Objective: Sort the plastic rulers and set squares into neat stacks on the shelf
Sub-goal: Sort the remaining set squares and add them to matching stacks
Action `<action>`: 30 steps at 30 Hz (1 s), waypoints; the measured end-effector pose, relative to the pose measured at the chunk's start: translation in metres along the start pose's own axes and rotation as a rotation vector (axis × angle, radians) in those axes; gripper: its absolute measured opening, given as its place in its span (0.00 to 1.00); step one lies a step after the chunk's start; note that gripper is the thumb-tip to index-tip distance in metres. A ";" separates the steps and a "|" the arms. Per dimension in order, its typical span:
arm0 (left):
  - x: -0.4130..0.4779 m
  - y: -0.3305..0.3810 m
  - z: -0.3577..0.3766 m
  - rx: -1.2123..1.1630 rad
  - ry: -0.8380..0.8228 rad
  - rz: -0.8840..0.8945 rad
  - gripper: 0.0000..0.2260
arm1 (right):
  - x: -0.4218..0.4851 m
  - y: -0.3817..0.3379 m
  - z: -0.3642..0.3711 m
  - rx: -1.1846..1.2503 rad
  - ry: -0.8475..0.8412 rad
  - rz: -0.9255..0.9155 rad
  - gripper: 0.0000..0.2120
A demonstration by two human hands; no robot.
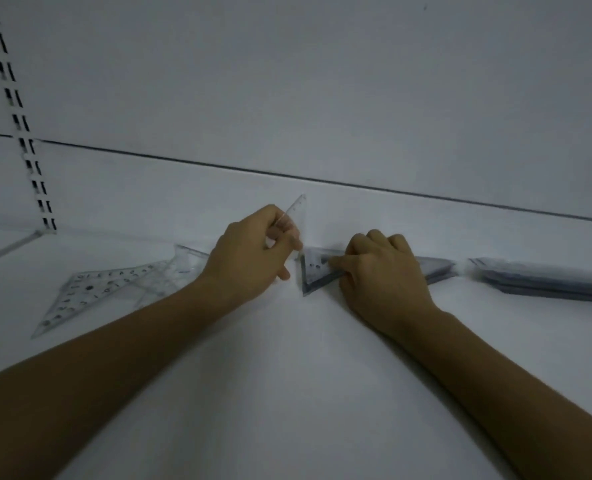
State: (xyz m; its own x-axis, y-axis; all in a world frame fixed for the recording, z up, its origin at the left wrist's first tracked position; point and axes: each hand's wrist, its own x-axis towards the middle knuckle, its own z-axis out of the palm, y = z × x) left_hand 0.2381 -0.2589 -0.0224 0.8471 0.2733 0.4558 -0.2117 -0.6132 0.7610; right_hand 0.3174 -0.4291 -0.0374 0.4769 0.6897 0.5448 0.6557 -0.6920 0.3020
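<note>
a set square (296,211) is pinched in the left hand (249,251) beside the stack (317,271) gripped by the right hand (384,271) — corners should be matched before release.

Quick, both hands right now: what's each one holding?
Left hand: pinching a clear set square, tilted upright.
Right hand: fingers curled onto the stack of set squares lying on the shelf.

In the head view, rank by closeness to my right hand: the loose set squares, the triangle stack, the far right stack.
1. The triangle stack, under the right hand.
2. The far right stack, right of that hand.
3. The loose set squares, left, beyond the left hand.
</note>
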 end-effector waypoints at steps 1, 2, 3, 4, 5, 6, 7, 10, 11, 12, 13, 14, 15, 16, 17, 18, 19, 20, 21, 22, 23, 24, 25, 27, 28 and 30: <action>0.000 0.001 0.000 0.012 0.002 0.004 0.05 | -0.001 0.000 -0.001 0.013 -0.014 -0.004 0.12; 0.000 0.002 -0.002 0.013 0.004 0.005 0.05 | -0.001 -0.001 -0.002 0.023 -0.015 -0.004 0.13; 0.000 0.004 -0.003 -0.003 0.004 0.003 0.06 | -0.002 0.000 -0.003 0.026 -0.009 -0.001 0.13; 0.001 0.005 -0.005 -0.021 0.008 -0.001 0.06 | -0.003 0.001 -0.004 0.034 -0.002 0.003 0.13; 0.001 0.005 -0.008 -0.032 0.017 -0.002 0.06 | -0.004 0.001 -0.003 0.051 -0.002 0.007 0.13; 0.001 0.005 -0.010 -0.032 0.025 0.001 0.06 | -0.003 0.001 -0.003 0.069 -0.013 0.005 0.14; 0.001 0.005 -0.011 -0.028 0.031 0.005 0.06 | -0.003 0.000 -0.003 0.090 -0.021 0.001 0.14; 0.001 0.003 -0.011 0.027 0.055 0.015 0.08 | -0.003 0.000 -0.005 0.150 -0.009 0.041 0.15; 0.001 0.003 -0.011 0.039 0.064 0.018 0.09 | -0.003 0.000 -0.007 0.190 0.033 0.075 0.14; 0.001 0.003 -0.011 0.036 0.060 0.022 0.09 | -0.004 -0.001 -0.009 0.259 0.087 0.123 0.14; 0.002 0.003 -0.010 0.026 0.049 0.029 0.09 | -0.004 -0.004 -0.013 0.370 0.132 0.181 0.14; 0.002 0.004 -0.010 0.005 0.034 0.035 0.09 | -0.004 -0.007 -0.017 0.524 0.145 0.242 0.16; 0.002 0.004 -0.008 -0.036 0.016 0.029 0.09 | -0.003 -0.011 -0.020 0.689 0.126 0.293 0.18; 0.002 0.006 -0.007 -0.101 -0.001 0.005 0.10 | -0.002 -0.016 -0.024 0.806 0.096 0.323 0.21; 0.002 0.008 -0.005 -0.181 -0.010 -0.032 0.10 | 0.000 -0.020 -0.027 0.847 0.092 0.323 0.24; 0.001 0.012 -0.004 -0.261 -0.007 -0.080 0.11 | 0.001 -0.022 -0.029 0.845 0.115 0.311 0.24; 0.001 0.016 -0.003 -0.332 0.005 -0.131 0.12 | 0.002 -0.025 -0.030 0.843 0.155 0.304 0.23; 0.002 0.018 -0.002 -0.389 0.021 -0.162 0.12 | 0.003 -0.027 -0.033 0.859 0.194 0.316 0.21; 0.001 0.021 -0.001 -0.406 0.040 -0.143 0.12 | 0.003 -0.030 -0.035 0.904 0.222 0.338 0.20; 0.000 0.021 0.002 -0.358 0.066 -0.063 0.12 | 0.003 -0.034 -0.038 0.983 0.226 0.363 0.20; -0.003 0.022 0.004 -0.254 0.094 0.062 0.11 | 0.004 -0.037 -0.041 1.091 0.212 0.390 0.20; -0.004 0.022 0.005 -0.120 0.123 0.211 0.12 | 0.005 -0.041 -0.045 1.226 0.197 0.418 0.19; -0.005 0.021 0.006 0.034 0.151 0.361 0.13 | 0.005 -0.043 -0.050 1.350 0.194 0.444 0.19; -0.003 0.018 0.006 0.334 0.223 0.573 0.16 | 0.007 -0.042 -0.055 1.456 0.244 0.460 0.19; -0.002 0.019 0.004 0.415 0.262 0.613 0.17 | 0.007 -0.041 -0.054 1.451 0.273 0.451 0.20; 0.000 0.022 0.002 0.464 0.269 0.615 0.17 | 0.008 -0.040 -0.050 1.375 0.326 0.430 0.19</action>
State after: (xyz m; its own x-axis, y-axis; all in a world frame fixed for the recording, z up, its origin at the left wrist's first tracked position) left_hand 0.2343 -0.2740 -0.0073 0.4863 -0.0801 0.8701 -0.3274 -0.9399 0.0965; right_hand 0.2657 -0.4067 -0.0066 0.7462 0.2823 0.6029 0.6179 0.0434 -0.7851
